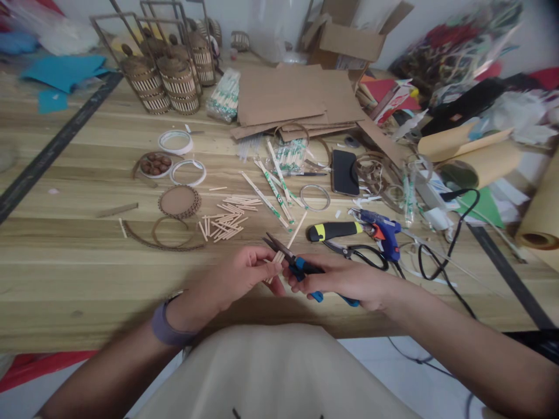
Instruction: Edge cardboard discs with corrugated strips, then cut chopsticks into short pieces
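My left hand [251, 269] is closed in a pinch around a few thin wooden sticks [297, 230], one reaching up to the right past the others. In my right hand [336, 278] is a pair of scissors [301, 265] with blue and black handles. Their dark blades cross the sticks just above my left fingers; whether they touch the wood I cannot tell. Beyond my left hand lies a loose pile of short cut sticks [229, 220]. Paper-wrapped chopsticks [265, 201] are spread farther up the table.
To the right lie a yellow-black handled tool [334, 231], black-handled shears [369, 256], a blue glue gun [384, 233] with its cord, and a phone [345, 172]. At left are a cardboard disc [179, 202] and tape rolls [175, 141]. Behind stand stick lanterns [179, 84] and cardboard sheets [283, 96].
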The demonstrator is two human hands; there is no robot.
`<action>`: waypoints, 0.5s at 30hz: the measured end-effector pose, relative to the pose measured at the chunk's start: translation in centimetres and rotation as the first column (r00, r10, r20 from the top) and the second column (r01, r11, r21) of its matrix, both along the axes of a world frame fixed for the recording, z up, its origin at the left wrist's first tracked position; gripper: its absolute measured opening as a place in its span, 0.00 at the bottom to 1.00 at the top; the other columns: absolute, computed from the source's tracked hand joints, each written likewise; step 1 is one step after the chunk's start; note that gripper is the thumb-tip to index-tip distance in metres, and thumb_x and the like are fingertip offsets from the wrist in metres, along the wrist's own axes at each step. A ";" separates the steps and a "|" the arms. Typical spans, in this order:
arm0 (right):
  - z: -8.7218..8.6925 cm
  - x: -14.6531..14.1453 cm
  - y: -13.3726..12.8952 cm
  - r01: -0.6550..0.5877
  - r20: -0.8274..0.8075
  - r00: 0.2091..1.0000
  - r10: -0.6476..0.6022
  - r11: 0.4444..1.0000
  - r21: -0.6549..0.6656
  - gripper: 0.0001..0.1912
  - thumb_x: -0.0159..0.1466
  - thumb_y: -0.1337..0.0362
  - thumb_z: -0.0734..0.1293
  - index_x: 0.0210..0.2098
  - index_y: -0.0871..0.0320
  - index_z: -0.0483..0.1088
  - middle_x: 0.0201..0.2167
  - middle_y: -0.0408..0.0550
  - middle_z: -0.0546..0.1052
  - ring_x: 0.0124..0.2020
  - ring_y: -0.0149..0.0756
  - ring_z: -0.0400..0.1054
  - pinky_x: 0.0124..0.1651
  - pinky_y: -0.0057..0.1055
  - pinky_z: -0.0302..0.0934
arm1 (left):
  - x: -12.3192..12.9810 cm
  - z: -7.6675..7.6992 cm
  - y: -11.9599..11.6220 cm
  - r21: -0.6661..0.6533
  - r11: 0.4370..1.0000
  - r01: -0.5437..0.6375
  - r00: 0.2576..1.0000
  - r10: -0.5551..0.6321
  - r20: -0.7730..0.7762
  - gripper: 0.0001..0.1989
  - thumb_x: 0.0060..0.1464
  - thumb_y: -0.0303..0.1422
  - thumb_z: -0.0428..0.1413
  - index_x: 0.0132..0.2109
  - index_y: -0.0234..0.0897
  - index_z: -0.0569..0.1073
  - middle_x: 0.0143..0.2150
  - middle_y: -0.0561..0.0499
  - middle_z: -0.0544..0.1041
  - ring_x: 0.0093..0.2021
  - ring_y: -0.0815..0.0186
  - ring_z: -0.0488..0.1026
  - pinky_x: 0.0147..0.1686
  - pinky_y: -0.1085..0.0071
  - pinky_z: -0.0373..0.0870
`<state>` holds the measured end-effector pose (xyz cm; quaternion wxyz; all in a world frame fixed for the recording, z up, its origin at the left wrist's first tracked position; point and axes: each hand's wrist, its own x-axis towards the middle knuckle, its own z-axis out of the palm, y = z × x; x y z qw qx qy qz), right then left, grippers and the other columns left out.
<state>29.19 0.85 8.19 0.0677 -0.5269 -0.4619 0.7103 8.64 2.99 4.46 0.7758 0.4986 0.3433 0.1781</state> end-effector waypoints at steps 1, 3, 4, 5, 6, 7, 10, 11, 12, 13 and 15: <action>0.1 0.0 0.0 0.001 0.003 1.000 -0.001 1.000 0.001 0.12 0.52 0.60 0.67 0.36 0.58 0.70 0.33 0.43 0.70 0.33 0.32 0.61 0.33 0.29 0.54 | 0.0 0.0 0.0 0.002 1.000 0.000 1.000 0.000 -0.001 0.15 0.56 0.45 0.59 0.33 0.38 0.78 0.29 0.51 0.79 0.34 0.61 0.77 0.45 0.63 0.70; 0.1 -0.1 0.0 -0.002 0.007 1.000 0.002 1.000 0.010 0.12 0.51 0.60 0.67 0.34 0.58 0.69 0.32 0.43 0.70 0.33 0.32 0.61 0.33 0.29 0.54 | 0.0 0.0 0.0 0.007 1.000 -0.002 1.000 0.002 -0.004 0.15 0.56 0.45 0.59 0.33 0.38 0.78 0.28 0.51 0.79 0.34 0.61 0.77 0.45 0.64 0.70; 0.2 -0.1 0.0 -0.006 0.005 1.000 0.006 1.000 0.023 0.11 0.51 0.61 0.67 0.34 0.57 0.69 0.31 0.43 0.69 0.33 0.32 0.60 0.33 0.29 0.54 | 0.0 0.0 -0.1 0.008 1.000 -0.004 1.000 0.004 -0.008 0.15 0.56 0.45 0.58 0.33 0.38 0.78 0.29 0.51 0.79 0.34 0.61 0.77 0.45 0.64 0.70; 0.2 -0.1 0.0 -0.010 0.002 1.000 0.010 0.999 0.036 0.10 0.51 0.62 0.67 0.34 0.57 0.69 0.30 0.42 0.69 0.32 0.32 0.60 0.33 0.29 0.54 | 0.0 0.0 -0.1 0.009 1.000 -0.005 1.000 0.005 -0.012 0.15 0.56 0.45 0.58 0.33 0.38 0.78 0.29 0.51 0.79 0.35 0.61 0.77 0.45 0.64 0.70; 0.2 -0.1 0.0 -0.013 -0.003 1.000 0.013 0.999 0.044 0.10 0.51 0.62 0.67 0.34 0.57 0.69 0.30 0.41 0.69 0.32 0.31 0.60 0.34 0.29 0.54 | -0.1 -0.1 -0.1 0.009 1.000 -0.003 1.000 0.004 -0.015 0.15 0.57 0.45 0.58 0.34 0.38 0.78 0.29 0.51 0.79 0.35 0.61 0.77 0.46 0.64 0.70; 0.1 -0.1 0.0 -0.016 -0.008 1.000 0.016 0.999 0.046 0.10 0.51 0.63 0.67 0.34 0.57 0.70 0.29 0.41 0.68 0.32 0.31 0.60 0.34 0.29 0.54 | -0.1 -0.1 -0.1 0.009 1.000 -0.001 1.000 0.001 -0.017 0.15 0.57 0.46 0.58 0.34 0.38 0.78 0.29 0.51 0.79 0.35 0.61 0.77 0.46 0.64 0.70; -0.1 0.1 0.0 -0.027 -0.016 0.999 0.028 0.999 0.039 0.10 0.52 0.63 0.67 0.35 0.57 0.70 0.29 0.40 0.68 0.32 0.31 0.59 0.34 0.28 0.54 | 0.0 0.0 -0.1 0.010 1.000 0.008 1.000 -0.008 -0.023 0.15 0.56 0.45 0.58 0.33 0.38 0.78 0.29 0.51 0.79 0.35 0.61 0.76 0.46 0.64 0.69; -0.2 0.1 0.0 -0.032 -0.013 0.999 0.033 0.999 0.044 0.10 0.52 0.63 0.67 0.35 0.57 0.70 0.29 0.41 0.68 0.32 0.31 0.60 0.34 0.28 0.54 | 0.0 0.0 -0.1 0.010 1.000 0.008 1.000 -0.007 -0.027 0.15 0.56 0.45 0.58 0.33 0.38 0.78 0.29 0.51 0.79 0.35 0.62 0.76 0.46 0.64 0.69; -0.3 0.2 -0.1 -0.036 -0.009 0.999 0.037 0.998 0.054 0.10 0.52 0.63 0.66 0.35 0.57 0.70 0.29 0.41 0.68 0.32 0.32 0.60 0.35 0.28 0.55 | 0.0 0.0 0.0 0.012 1.000 0.006 1.000 -0.005 -0.031 0.15 0.56 0.45 0.58 0.32 0.38 0.78 0.28 0.51 0.79 0.35 0.62 0.76 0.46 0.64 0.69; -0.4 0.2 -0.1 -0.039 -0.004 0.999 0.039 0.997 0.065 0.11 0.53 0.63 0.66 0.36 0.57 0.70 0.30 0.42 0.69 0.33 0.32 0.61 0.35 0.29 0.55 | 0.1 0.0 0.0 0.015 1.000 0.004 0.999 -0.004 -0.037 0.15 0.56 0.45 0.58 0.32 0.38 0.78 0.28 0.51 0.79 0.34 0.62 0.76 0.46 0.64 0.68; -0.8 0.2 -0.2 -0.043 0.025 0.999 0.041 0.992 0.114 0.13 0.53 0.63 0.66 0.38 0.57 0.70 0.33 0.43 0.71 0.35 0.34 0.64 0.38 0.29 0.57 | 0.0 0.0 0.0 0.033 0.999 0.007 0.998 -0.005 -0.058 0.15 0.57 0.45 0.57 0.32 0.38 0.78 0.27 0.51 0.79 0.34 0.61 0.76 0.46 0.64 0.68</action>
